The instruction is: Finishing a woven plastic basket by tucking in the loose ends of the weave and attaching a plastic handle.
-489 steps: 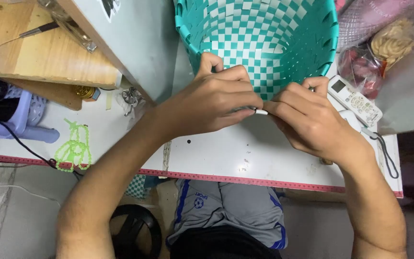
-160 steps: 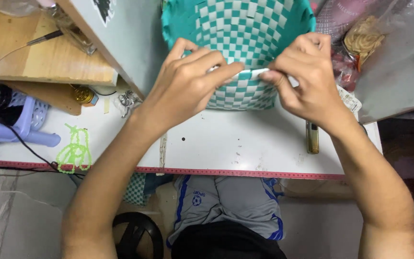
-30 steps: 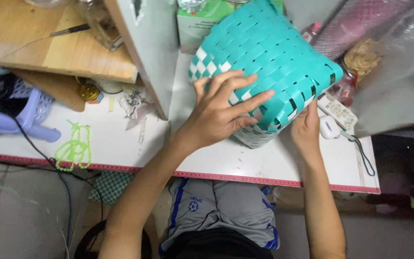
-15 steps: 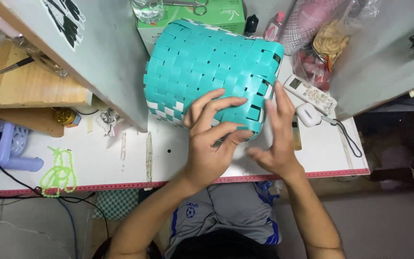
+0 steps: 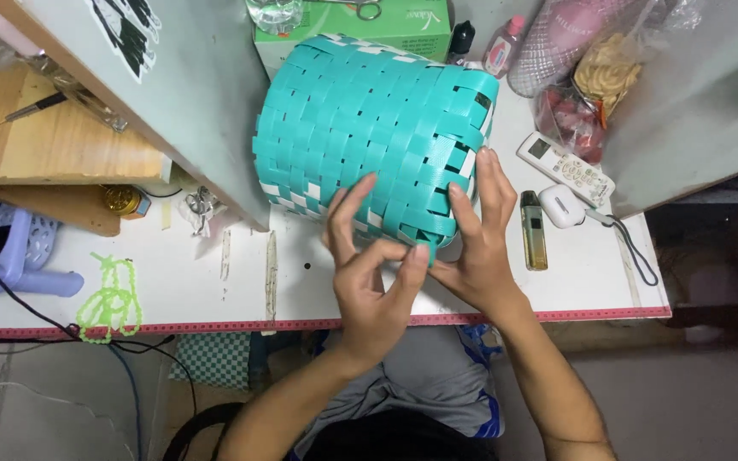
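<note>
The white desk [image 5: 215, 294] is carrying everything, a red measuring strip running along its front edge. A teal woven basket [image 5: 369, 128] is lying tipped on its side across the middle of the desk, reaching toward the back edge. The left hand [image 5: 373, 269] is pinching a strip end at the basket's near rim between thumb and fingers. The right hand [image 5: 476, 243] is pressing flat against the basket's right side, fingers spread, clasping nothing. A white remote [image 5: 565, 169] is lying toward the right edge, and a small gold lighter [image 5: 534, 230] is sitting just beside the right hand
</note>
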